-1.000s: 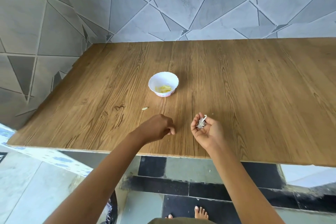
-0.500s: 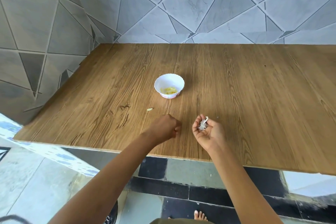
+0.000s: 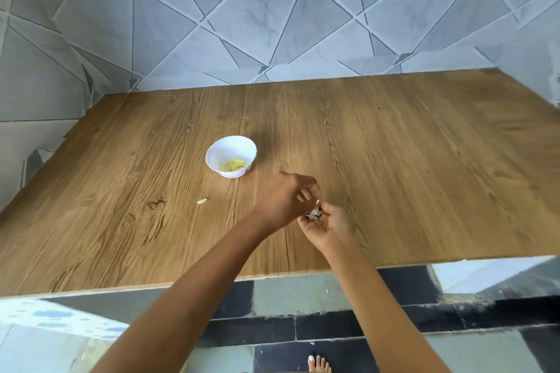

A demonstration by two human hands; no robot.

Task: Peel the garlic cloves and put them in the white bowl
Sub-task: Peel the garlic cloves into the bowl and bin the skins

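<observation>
Currently I am seeing both hands meeting over the near centre of the wooden table [image 3: 394, 175], just right of mid-frame.

- The right hand [image 3: 328, 228] is lying palm up, its fingers curling round a garlic clove [image 3: 315, 215] with grey-white papery skin. The clump is too small and blurred for me to read its long axis or which way it is pointing.
- The left hand [image 3: 285, 200] is reaching across, knuckles up and fingers curled, with the tips down at the clove. I cannot tell whether they are pinching it.
- The white bowl [image 3: 230, 145] is sitting upright left of centre, well apart from the hands. It is round with a scalloped rim and a pinkish band near the base. Pale yellow peeled cloves [image 3: 231, 164] are piling up in its bottom.
- A pale sliver [image 3: 202, 200] is lying on the wood below and left of the bowl. Its long axis is running nearly left to right, the right end a touch higher.
- The tabletop is showing a brown wood-grain print with knots.
- Grey marbled wall tiles [image 3: 272, 15] cut into triangles are filling the upper frame.
- Dark and grey floor tiles [image 3: 303, 291] and a bare foot [image 3: 318, 365] are showing along the bottom edge.
</observation>
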